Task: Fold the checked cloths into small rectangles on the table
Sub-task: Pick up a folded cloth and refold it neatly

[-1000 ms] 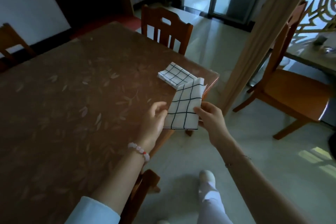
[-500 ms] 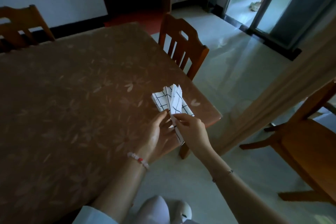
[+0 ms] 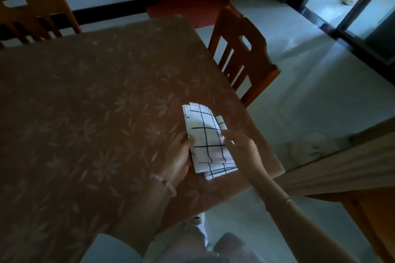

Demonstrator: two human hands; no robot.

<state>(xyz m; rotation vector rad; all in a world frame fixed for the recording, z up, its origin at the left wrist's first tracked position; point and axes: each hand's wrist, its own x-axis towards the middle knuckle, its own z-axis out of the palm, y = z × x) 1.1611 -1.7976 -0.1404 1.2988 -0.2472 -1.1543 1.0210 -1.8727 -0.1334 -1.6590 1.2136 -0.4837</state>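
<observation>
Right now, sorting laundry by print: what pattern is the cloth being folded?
White cloth with dark grid lines; head view.

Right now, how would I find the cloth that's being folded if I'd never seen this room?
Find the brown flowery table and go to its near right corner, beside the chair. There, between the left hand and the right hand, is a white checked cloth with dark lines. It is the top one; the other checked cloth only peeks out underneath.
</observation>
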